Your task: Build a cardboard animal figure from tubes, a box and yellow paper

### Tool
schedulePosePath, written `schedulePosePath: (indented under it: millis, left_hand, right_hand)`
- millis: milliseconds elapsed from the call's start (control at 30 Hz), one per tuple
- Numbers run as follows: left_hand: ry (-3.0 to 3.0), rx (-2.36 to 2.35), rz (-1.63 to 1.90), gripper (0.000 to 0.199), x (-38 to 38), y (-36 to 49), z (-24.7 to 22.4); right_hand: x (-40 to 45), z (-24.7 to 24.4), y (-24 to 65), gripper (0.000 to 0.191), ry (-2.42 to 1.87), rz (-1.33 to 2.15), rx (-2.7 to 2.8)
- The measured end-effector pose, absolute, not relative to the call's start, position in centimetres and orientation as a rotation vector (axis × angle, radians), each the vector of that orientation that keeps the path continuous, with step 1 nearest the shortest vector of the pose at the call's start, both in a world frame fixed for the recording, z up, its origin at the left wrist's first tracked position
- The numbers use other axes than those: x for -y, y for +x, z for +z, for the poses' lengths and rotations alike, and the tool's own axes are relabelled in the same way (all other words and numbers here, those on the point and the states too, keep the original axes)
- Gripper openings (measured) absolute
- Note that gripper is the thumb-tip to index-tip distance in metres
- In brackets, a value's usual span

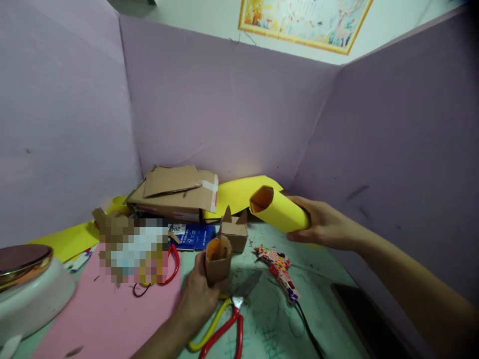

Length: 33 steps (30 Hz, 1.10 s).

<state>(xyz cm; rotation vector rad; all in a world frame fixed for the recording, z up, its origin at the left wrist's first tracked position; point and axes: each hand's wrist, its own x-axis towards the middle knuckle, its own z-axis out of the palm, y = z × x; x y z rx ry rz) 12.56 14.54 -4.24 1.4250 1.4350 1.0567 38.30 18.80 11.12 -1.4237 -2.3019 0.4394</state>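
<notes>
My left hand (200, 289) is closed around a short brown cardboard tube (219, 262), its open end facing up. Held in my right hand (318, 224) is a longer tube covered in yellow paper (282, 212), tilted with its open end toward the upper left; brown cardboard lines its inside. The two tubes are apart. Scissors with red and yellow handles (237, 301) lie just right of my left hand, blades pointing to the upper right. Below the yellow tube rests a patterned glue gun (279, 269) with a black cord. A small cardboard box with pointed ears (235, 233) stands behind the brown tube.
A cardboard box (172, 194) and yellow sheets (235, 194) are at the back. Pink paper (123, 314) and a white round appliance (37, 294) lie left, near a blurred patch. A blue packet (196, 237) and dark flat object (366, 314) are also there. Purple panels surround the table.
</notes>
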Motion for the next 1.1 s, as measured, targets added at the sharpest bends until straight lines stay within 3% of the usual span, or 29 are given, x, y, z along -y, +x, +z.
schedulePosePath:
  millis: [200,367,500,733,933,1100]
  left_hand:
    - [1.465,-1.516,1.009,0.062,-14.5,13.6,-4.1]
    - [1.548,-1.399,1.151,0.072,-14.7,13.5,-4.7]
    - [1.470,-1.335,1.301,0.073,-15.3,10.3,-3.2]
    - [0.930,-1.355,1.822,0.039,-16.9,3.3,1.4]
    - [0.928,-1.248,1.409,0.039,-16.6,6.8,0.0]
    - [0.952,-1.219,1.424,0.035,-16.3,8.8,-0.6]
  right_hand:
    - [-19.4,11.1,36.4,0.049,-1.436,0.587,2.237]
    - [-19.5,12.3,30.3,0.076,-1.352,0.519,2.274]
    - [-19.7,12.3,26.1,0.063,-1.242,0.371,2.422]
    - [-21.0,11.3,23.2,0.054,-1.256,0.397,2.527]
    - [-21.0,11.9,22.8,0.062,-1.197,0.316,2.483]
    - [-21.0,11.4,23.5,0.056,-1.196,0.334,2.460]
